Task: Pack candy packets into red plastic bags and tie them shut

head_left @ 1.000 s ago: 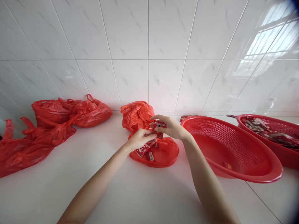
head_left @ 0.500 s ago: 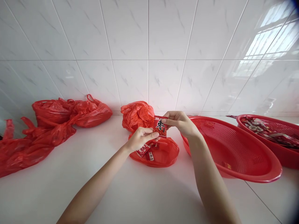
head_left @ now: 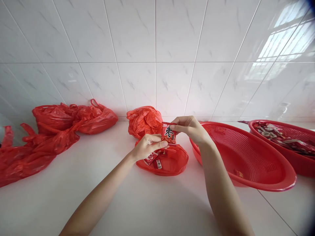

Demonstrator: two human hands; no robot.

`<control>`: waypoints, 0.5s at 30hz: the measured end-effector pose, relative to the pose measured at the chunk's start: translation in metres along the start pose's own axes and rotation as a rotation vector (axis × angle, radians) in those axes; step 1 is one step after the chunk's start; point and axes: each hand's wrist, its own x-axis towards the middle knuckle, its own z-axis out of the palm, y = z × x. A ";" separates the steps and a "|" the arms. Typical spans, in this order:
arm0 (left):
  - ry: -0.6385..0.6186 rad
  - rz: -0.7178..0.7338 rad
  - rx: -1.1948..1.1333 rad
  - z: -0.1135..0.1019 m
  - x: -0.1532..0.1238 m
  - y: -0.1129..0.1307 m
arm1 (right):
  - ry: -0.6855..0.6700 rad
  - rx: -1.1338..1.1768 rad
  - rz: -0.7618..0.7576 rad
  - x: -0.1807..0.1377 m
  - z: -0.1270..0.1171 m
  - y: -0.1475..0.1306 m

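Desk fills the bottom; mid-frame, left hand and right hand both pinch one red packet in their fingers, just above an open red bag with probably more packets inside. Red basket sits right of center.

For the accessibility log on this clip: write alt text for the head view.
A left hand and right hand pinch a small red snack packet printed with a black character above an open red plastic bag of similar packets on a white counter. A nearly empty red plastic mesh basket sits right, crumpled red plastic bags left, white tiled wall behind.
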 end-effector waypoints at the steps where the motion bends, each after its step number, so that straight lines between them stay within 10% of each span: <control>1: -0.002 0.005 0.002 0.000 0.000 0.001 | -0.001 -0.001 0.001 0.000 0.000 0.000; 15: 0.067 0.036 -0.123 0.011 -0.001 0.009 | -0.101 -0.002 0.007 -0.004 -0.003 -0.005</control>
